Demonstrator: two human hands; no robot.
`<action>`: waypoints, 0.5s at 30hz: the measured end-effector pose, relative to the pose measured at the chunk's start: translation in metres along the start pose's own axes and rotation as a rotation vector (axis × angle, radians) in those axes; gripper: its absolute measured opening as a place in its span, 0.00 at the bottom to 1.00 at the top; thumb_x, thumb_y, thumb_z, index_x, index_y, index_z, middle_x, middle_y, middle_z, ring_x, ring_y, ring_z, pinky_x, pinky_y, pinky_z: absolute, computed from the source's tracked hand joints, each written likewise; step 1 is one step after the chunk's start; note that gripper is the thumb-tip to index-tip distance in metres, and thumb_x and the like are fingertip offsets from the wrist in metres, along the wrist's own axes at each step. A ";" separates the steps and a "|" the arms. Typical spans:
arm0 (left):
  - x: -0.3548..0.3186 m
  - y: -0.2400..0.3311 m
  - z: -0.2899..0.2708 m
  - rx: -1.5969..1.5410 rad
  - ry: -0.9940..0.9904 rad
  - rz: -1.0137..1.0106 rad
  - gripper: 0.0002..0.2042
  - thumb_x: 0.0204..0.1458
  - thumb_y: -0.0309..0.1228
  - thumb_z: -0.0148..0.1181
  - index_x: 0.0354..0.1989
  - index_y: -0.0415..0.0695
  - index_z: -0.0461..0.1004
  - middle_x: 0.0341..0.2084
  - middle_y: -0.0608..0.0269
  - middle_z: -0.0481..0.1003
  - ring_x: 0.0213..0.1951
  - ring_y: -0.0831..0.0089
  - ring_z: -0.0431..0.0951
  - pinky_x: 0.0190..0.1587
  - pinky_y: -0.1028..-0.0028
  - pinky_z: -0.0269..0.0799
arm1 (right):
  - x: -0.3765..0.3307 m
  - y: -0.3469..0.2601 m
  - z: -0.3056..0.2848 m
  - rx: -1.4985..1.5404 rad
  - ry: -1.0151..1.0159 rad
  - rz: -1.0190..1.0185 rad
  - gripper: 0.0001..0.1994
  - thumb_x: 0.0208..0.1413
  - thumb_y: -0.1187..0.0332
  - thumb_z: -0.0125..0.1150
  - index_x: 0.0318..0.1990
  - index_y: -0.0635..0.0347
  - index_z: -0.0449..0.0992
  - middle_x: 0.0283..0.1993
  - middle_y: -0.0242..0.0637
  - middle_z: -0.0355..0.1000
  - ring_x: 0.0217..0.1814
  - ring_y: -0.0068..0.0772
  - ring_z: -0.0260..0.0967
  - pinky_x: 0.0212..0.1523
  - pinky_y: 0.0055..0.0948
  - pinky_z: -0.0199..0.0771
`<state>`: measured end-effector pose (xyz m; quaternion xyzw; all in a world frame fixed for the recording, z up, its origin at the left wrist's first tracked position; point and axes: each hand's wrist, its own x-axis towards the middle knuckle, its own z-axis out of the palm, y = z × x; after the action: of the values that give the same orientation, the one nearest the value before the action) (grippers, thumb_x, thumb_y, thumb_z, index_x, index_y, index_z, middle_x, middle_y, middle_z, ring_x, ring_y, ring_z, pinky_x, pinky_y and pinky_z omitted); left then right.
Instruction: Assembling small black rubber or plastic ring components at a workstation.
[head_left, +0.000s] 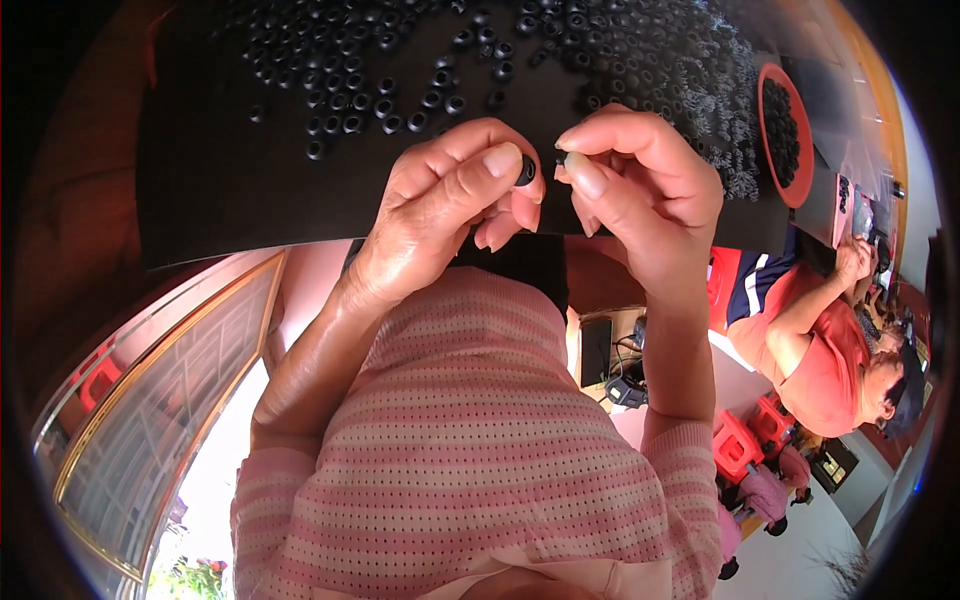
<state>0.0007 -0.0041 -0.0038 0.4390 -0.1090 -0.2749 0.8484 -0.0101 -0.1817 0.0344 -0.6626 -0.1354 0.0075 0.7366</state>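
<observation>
Between the thumb and forefinger of my left hand (455, 195) is a small black ring-shaped part (526, 170), its hollow end turned toward my other hand. My right hand (640, 180) pinches a tiny black piece (561, 158) at its fingertips, a short gap away from the ring. Both hands are held over the near edge of a black work surface (240, 190). Beyond them lie many loose black rings (385, 108) of the same look. To the right of these is a heap of small dark, shiny pieces (715, 90), too fine to make out singly.
An orange-red bowl (797, 195) filled with black parts stands at the right end of the table. Farther right a person in an orange shirt (825, 370) works with their own hands. Red stools (735, 447) stand behind. A glazed, wood-framed door (170, 400) is at the lower left.
</observation>
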 end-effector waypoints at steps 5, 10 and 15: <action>-0.001 0.001 0.002 0.039 0.030 -0.010 0.19 0.61 0.44 0.46 0.37 0.35 0.69 0.24 0.59 0.71 0.20 0.80 0.63 0.22 0.81 0.56 | -0.008 -0.003 -0.004 -0.034 0.033 0.127 0.09 0.52 0.81 0.59 0.42 0.68 0.75 0.32 0.31 0.71 0.27 0.14 0.66 0.25 0.14 0.66; -0.001 0.000 0.000 0.048 0.005 -0.010 0.19 0.61 0.44 0.45 0.38 0.35 0.69 0.24 0.59 0.71 0.20 0.79 0.63 0.22 0.81 0.57 | -0.011 -0.001 -0.002 -0.104 0.031 0.050 0.09 0.52 0.81 0.60 0.42 0.69 0.75 0.32 0.32 0.71 0.27 0.14 0.66 0.25 0.13 0.65; -0.002 0.001 -0.001 0.074 -0.016 -0.008 0.20 0.61 0.45 0.46 0.39 0.36 0.69 0.24 0.58 0.72 0.20 0.79 0.63 0.23 0.80 0.58 | -0.009 -0.001 0.003 -0.323 -0.001 -0.168 0.07 0.51 0.83 0.60 0.39 0.70 0.75 0.31 0.39 0.71 0.29 0.21 0.71 0.28 0.18 0.70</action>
<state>-0.0006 -0.0022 -0.0035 0.4685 -0.1240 -0.2773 0.8296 -0.0191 -0.1807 0.0337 -0.7587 -0.1902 -0.0757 0.6184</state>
